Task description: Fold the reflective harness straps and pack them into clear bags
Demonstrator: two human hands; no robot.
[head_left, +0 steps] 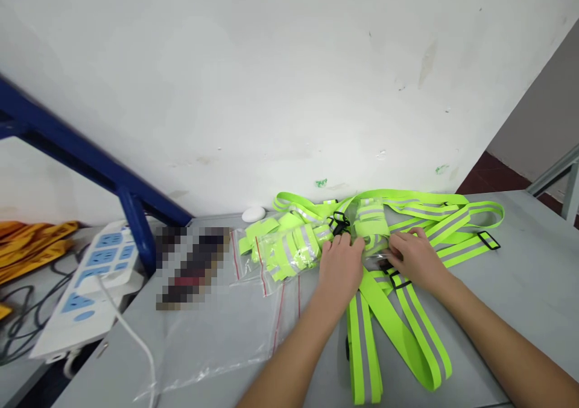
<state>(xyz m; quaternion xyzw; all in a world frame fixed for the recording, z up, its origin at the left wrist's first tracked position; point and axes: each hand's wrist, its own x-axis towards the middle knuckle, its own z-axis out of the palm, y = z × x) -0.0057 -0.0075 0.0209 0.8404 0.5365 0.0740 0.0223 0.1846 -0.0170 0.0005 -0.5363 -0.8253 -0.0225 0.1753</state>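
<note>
My left hand (pixel 340 264) and my right hand (pixel 414 257) pinch the lower edge of a small clear plastic bag (pixel 371 215) from both sides. Folded neon-yellow reflective strap shows inside that bag. Just left of my left hand lie filled zip bags (pixel 289 254) with red seal lines, each with a folded strap in it. Loose reflective straps (pixel 362 348) with grey stripes and black buckles hang toward me below my hands. More loose straps (pixel 452 221) lie in a tangle behind and right of my right hand. My fingertips are partly hidden by the bag.
Flat clear zip bags (pixel 217 342) lie on the grey table (pixel 511 311), front left. A white oval object (pixel 253 214) sits by the wall. At left are a white power strip (pixel 97 281) with a cable, a blue metal frame (pixel 136 221) and orange cloth (pixel 36 245).
</note>
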